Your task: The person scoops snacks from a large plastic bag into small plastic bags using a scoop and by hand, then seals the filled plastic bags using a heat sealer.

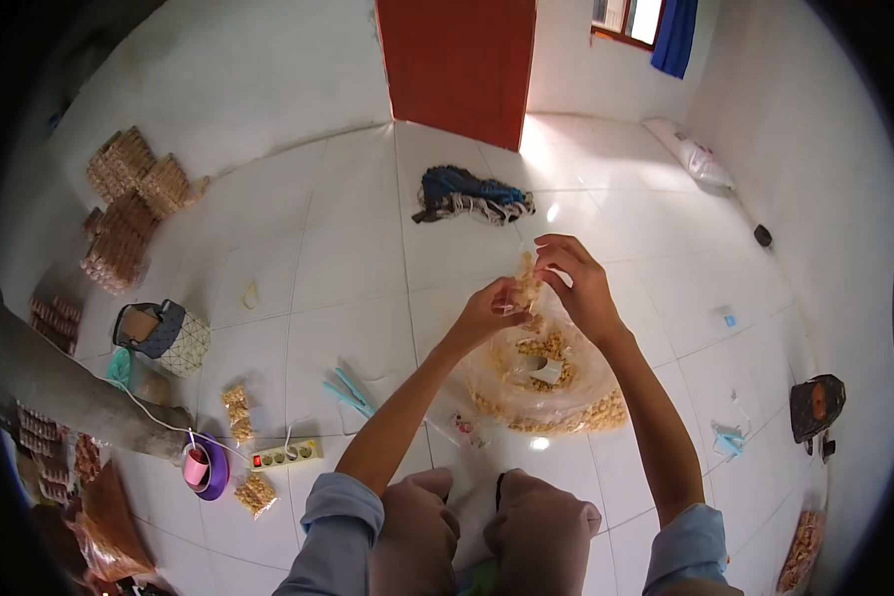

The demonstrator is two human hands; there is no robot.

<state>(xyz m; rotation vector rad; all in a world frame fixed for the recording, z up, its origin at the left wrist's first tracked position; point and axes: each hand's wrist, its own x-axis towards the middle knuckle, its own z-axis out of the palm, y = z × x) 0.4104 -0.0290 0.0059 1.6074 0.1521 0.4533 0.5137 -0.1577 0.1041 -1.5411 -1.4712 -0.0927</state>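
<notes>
My left hand [494,309] is closed around the side of a small clear plastic snack bag [526,281], which holds pale yellow-brown snack pieces and stands roughly upright. At the bag's upper right side, the curled fingers of my right hand [578,288] grip its plastic. Below both hands, a large clear plastic bag [487,382] of the same snacks lies spread on the floor with its mouth open. Inside that opening a whitish cup [544,371] rests on the snacks.
Filled snack packs [236,412] and a power strip [286,455] lie to the left, near turquoise tongs [350,394] and a purple bowl [212,479]. Stacked packs [124,233] stand by the left wall. A dark cloth [472,194] lies ahead, before the red door [457,70].
</notes>
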